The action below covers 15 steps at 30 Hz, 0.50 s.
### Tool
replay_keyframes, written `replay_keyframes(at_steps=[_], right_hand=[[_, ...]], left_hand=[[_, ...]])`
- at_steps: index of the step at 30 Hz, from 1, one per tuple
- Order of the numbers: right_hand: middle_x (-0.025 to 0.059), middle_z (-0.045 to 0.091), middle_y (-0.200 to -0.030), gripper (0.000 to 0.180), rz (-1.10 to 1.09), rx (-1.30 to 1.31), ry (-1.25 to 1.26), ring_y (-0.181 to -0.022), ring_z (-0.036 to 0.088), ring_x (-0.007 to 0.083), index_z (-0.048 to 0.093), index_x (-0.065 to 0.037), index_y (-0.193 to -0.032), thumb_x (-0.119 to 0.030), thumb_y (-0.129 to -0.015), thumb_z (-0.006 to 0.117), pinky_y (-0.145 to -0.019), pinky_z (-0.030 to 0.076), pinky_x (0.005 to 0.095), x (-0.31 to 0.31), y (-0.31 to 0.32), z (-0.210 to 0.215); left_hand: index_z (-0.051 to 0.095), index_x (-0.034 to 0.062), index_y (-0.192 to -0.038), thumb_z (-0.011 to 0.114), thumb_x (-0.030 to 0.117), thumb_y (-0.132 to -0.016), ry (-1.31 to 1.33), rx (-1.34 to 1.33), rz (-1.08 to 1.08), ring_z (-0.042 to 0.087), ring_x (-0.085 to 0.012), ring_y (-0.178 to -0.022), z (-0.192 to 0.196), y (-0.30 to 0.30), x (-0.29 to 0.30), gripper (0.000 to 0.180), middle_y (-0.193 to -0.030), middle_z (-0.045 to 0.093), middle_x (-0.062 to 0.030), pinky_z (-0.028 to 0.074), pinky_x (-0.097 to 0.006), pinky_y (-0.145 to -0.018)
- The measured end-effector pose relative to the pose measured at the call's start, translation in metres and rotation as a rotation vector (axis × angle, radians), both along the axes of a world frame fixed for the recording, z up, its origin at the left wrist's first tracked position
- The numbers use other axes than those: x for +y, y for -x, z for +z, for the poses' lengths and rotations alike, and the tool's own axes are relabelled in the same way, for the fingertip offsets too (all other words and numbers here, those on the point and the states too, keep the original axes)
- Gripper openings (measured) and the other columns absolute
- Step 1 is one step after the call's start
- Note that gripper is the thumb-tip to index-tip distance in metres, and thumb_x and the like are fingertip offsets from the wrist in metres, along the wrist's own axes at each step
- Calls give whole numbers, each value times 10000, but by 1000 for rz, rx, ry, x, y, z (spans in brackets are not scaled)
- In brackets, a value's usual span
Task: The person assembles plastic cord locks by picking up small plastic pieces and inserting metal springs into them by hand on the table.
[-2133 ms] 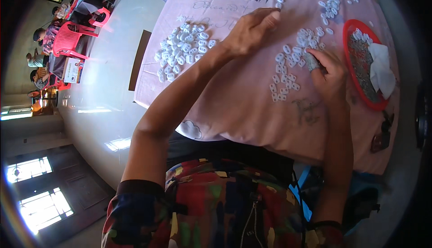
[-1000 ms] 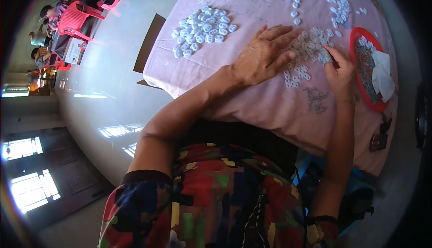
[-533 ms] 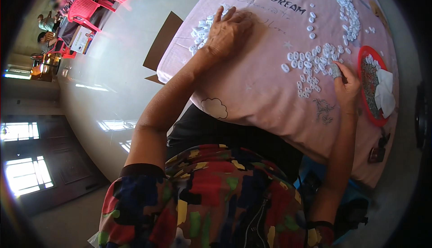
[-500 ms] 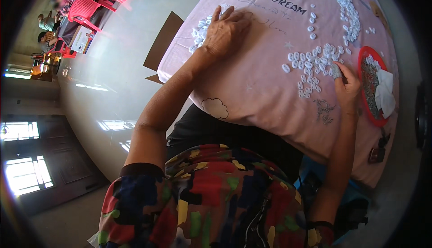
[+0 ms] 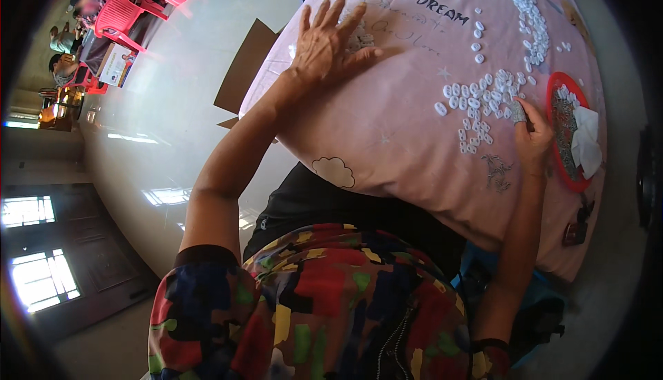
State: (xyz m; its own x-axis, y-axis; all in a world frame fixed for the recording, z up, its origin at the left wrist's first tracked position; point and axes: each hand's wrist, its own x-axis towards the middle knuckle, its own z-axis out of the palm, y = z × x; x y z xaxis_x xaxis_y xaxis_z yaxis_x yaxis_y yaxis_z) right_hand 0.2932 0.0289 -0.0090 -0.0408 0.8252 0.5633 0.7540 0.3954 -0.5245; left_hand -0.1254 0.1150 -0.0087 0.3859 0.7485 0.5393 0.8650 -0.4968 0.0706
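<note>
My left hand [image 5: 321, 49] lies palm down with fingers spread over a group of small white oval plastic pieces near the table's left edge. Some of these pieces [image 5: 360, 38] show beside its fingers; the rest are hidden under it. On the right, my right hand [image 5: 534, 135] rests at the edge of a cluster of similar white pieces [image 5: 476, 93]. A grey wrap [image 5: 517, 111] covers one of its digits. Its thumb and finger tips come together in a pinch, and whatever is between them cannot be made out. Small thin metal parts [image 5: 497, 171] lie loose on the cloth nearby.
A red tray [image 5: 553, 131] right of my right hand holds metal parts, white pieces and a white tissue [image 5: 585, 142]. More white pieces [image 5: 521, 7] curve along the far side of the pink tablecloth [image 5: 394, 138]. A cardboard flap [image 5: 247, 66] stands by the left edge.
My left hand has slid left across the white pieces, and its fingers are spread wider, baring some pieces on its right. My right hand has hardly moved. The view has shifted slightly.
</note>
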Motion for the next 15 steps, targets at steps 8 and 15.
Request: replay_keyframes(at_steps=[8, 15], right_hand=[[152, 719, -969, 315, -10, -24, -21, -858, 696, 229, 717, -36, -1101, 6, -830, 562, -761, 539, 324, 4, -7, -6], [157, 721, -987, 303, -27, -39, 39, -873, 702, 239, 715, -32, -1098, -10, -832, 574, -770, 541, 328, 4, -7, -3]], left_hand=[[717, 120, -1136, 646, 366, -922, 39, 1, -167, 580, -269, -1202, 5, -6, 8, 334, -1250, 653, -100, 340, -496, -1097], [728, 63, -1036, 658, 249, -888, -56, -58, -173, 658, -313, -1049, 2, 26, 14, 247, -1090, 710, -135, 517, -416, -924]])
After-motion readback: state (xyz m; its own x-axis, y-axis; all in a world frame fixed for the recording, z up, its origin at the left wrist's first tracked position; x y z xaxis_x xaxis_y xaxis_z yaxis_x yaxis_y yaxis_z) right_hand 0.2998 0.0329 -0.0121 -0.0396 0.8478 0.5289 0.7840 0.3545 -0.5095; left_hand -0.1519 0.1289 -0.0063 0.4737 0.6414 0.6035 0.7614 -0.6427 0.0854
